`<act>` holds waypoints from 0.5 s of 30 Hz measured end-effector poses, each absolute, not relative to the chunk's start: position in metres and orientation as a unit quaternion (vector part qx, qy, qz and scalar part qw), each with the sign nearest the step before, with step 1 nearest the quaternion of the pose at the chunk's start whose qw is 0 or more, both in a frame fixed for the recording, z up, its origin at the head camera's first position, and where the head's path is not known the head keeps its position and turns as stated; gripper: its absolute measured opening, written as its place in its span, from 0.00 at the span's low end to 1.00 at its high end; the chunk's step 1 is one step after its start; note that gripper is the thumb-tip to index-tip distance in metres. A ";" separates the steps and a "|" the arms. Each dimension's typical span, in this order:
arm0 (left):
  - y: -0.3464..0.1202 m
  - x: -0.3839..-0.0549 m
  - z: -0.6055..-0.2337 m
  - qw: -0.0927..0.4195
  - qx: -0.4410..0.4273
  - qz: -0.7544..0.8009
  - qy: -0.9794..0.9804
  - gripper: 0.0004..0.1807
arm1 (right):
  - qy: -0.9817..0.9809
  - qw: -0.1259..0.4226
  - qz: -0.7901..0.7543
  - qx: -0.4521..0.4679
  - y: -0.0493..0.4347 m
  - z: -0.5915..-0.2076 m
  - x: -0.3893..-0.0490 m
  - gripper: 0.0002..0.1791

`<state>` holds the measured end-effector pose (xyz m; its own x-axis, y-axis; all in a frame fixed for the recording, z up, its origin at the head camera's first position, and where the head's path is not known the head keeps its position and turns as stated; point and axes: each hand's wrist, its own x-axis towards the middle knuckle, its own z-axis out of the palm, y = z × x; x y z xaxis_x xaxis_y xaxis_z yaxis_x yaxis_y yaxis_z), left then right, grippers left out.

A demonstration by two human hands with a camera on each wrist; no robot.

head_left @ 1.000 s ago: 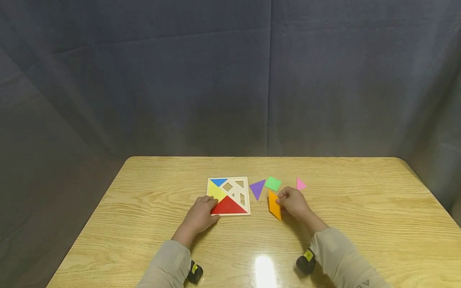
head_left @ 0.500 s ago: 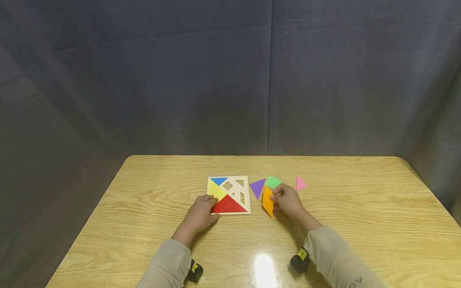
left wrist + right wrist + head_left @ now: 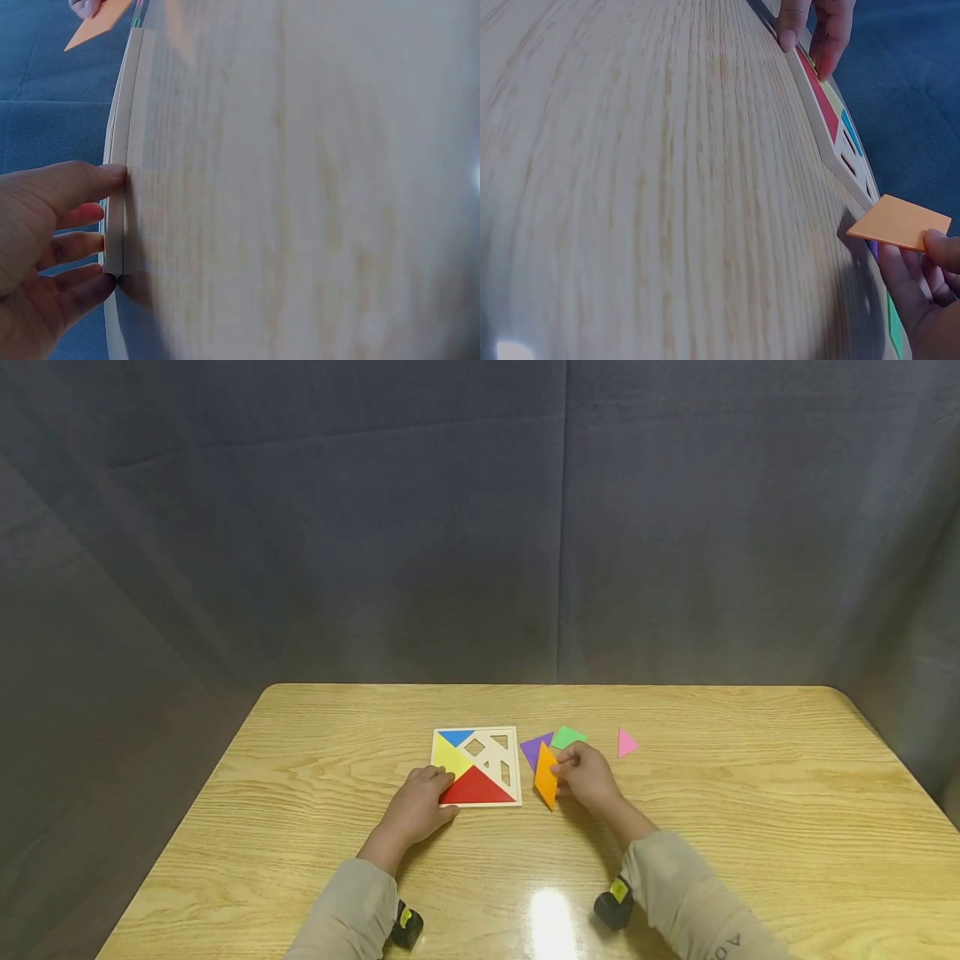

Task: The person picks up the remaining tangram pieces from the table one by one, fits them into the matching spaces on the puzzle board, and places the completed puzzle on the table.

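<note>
A pale wooden tangram board point(image 3: 513, 760) lies flat, holding a red triangle point(image 3: 480, 788), a yellow triangle point(image 3: 452, 757) and a blue triangle point(image 3: 454, 737); several cut-outs on its right side are bare. My left hand point(image 3: 416, 810) grips the board's near left corner, its thumb point(image 3: 112, 172) on the near edge in the left wrist view. Between thumb and fingers, my right hand point(image 3: 592, 778) pinches an orange parallelogram point(image 3: 546, 777). That tile is tilted up over the table, just right of the board, and partly covers a purple triangle point(image 3: 532, 749).
Behind the right hand lies a green square point(image 3: 567, 737), partly hidden. Farther right is a pink triangle point(image 3: 627, 743). The wooden table point(image 3: 750, 793) ends at a dark curtain point(image 3: 480, 527). Each wrist wears a black camera point(image 3: 613, 910).
My right hand has carried the orange parallelogram leftward, closer to the board and in front of the purple triangle. The left hand has stayed at the board's corner.
</note>
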<state>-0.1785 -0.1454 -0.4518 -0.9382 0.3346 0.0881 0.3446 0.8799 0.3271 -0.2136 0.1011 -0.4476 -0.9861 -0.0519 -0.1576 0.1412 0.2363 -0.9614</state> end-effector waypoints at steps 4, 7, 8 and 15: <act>-0.145 -0.178 -0.452 0.017 -0.177 -0.170 -0.969 0.24 | 0.775 0.077 -0.627 0.032 0.098 -0.447 -0.213 0.04; -0.145 -0.178 -0.452 0.022 -0.180 -0.169 -0.969 0.24 | 0.769 0.076 -0.633 0.035 0.096 -0.448 -0.214 0.03; -0.145 -0.178 -0.452 0.021 -0.179 -0.170 -0.969 0.24 | 0.768 0.076 -0.635 0.035 0.095 -0.448 -0.214 0.03; -0.145 -0.178 -0.452 0.020 -0.178 -0.168 -0.969 0.24 | 0.758 0.068 -0.649 0.030 0.091 -0.451 -0.215 0.03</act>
<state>-0.1782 -0.1450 -0.4524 -0.9357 0.3385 0.0992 0.3521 0.8804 0.3176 -0.2151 0.0909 -0.4508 -0.9891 -0.0423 -0.1411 0.1328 0.1569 -0.9786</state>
